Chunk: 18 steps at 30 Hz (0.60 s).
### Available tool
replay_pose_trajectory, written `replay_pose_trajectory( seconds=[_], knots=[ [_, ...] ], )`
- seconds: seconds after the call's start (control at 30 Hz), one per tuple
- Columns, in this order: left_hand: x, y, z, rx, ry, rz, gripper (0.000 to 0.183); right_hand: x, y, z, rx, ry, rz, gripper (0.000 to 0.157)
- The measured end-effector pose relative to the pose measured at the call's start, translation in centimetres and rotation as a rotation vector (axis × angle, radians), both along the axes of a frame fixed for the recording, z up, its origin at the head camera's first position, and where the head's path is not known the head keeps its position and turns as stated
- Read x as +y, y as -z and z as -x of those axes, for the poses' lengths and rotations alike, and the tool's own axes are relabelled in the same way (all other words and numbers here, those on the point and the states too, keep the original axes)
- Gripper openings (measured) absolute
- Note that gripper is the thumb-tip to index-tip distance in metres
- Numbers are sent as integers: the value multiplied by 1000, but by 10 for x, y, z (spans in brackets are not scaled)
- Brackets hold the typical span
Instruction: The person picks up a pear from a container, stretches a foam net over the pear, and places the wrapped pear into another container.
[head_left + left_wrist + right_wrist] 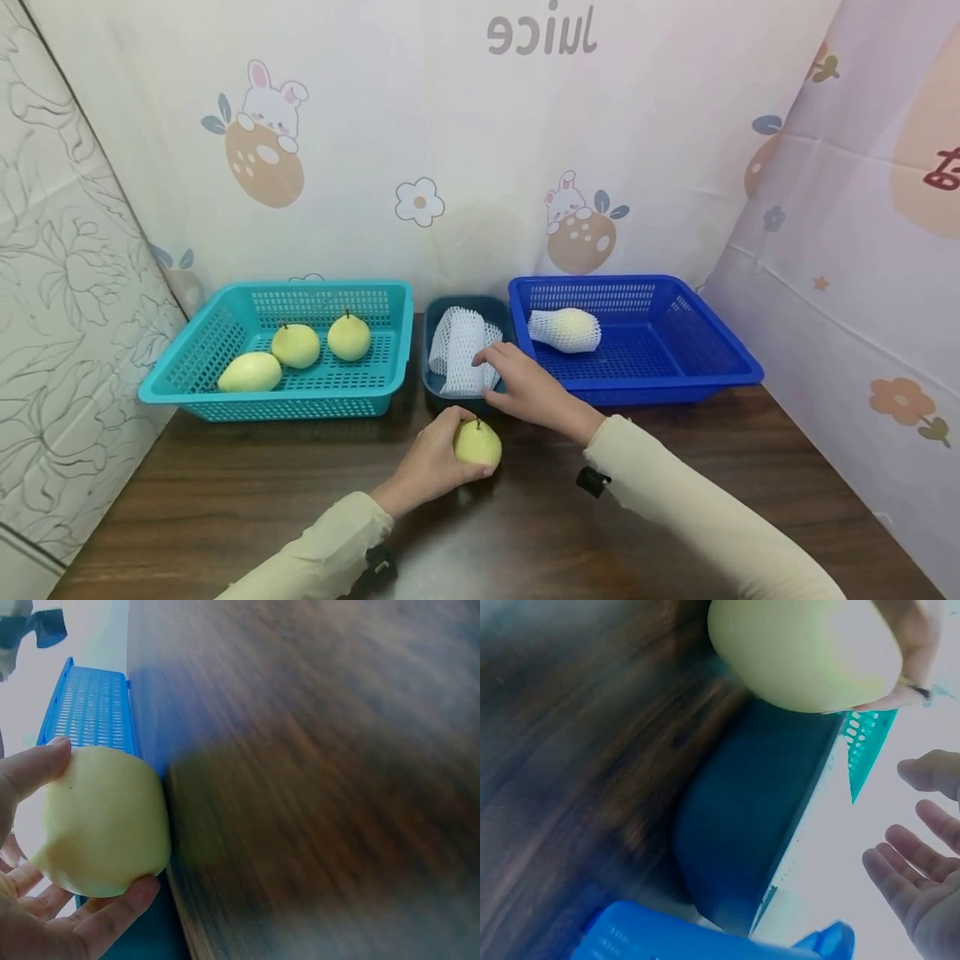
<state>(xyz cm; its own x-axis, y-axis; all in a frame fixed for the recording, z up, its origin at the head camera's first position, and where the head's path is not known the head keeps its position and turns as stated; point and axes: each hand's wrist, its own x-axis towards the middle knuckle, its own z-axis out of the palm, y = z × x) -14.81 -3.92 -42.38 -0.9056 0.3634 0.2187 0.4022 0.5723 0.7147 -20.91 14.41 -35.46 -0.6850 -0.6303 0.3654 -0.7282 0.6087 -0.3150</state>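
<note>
My left hand [437, 457] grips a yellow-green pear [480, 444] by its sides, stem up, in front of the small dark teal bin. In the left wrist view the thumb and fingers lie around the pear [109, 821]. Over that bin [433, 385] hovers my right hand [531, 392], its fingers parted and bent a little, nothing between them. White foam net sleeves [461, 346] lie inside the bin, just under the right fingertips; contact cannot be made out. In the right wrist view the right hand [922, 862] has its fingers spread apart.
At the left, a turquoise basket [281, 407] holds several bare pears [296, 346]. To the right stands a blue basket [652, 387] with one pear in a foam net [567, 330]. All rest on a dark wooden table [247, 483] against a printed curtain [360, 125].
</note>
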Motion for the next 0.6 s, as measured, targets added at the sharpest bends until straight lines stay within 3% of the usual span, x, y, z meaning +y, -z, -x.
replay_pose_trajectory(
  seconds=[0.3, 0.6],
  knots=[
    [0, 1, 0, -10, 4, 4, 62, -19, 16, 23, 16, -8, -67, 38],
    [-1, 1, 0, -34, 8, -4, 63, -28, 15, 32, -38, 22, -143, 41]
  ],
)
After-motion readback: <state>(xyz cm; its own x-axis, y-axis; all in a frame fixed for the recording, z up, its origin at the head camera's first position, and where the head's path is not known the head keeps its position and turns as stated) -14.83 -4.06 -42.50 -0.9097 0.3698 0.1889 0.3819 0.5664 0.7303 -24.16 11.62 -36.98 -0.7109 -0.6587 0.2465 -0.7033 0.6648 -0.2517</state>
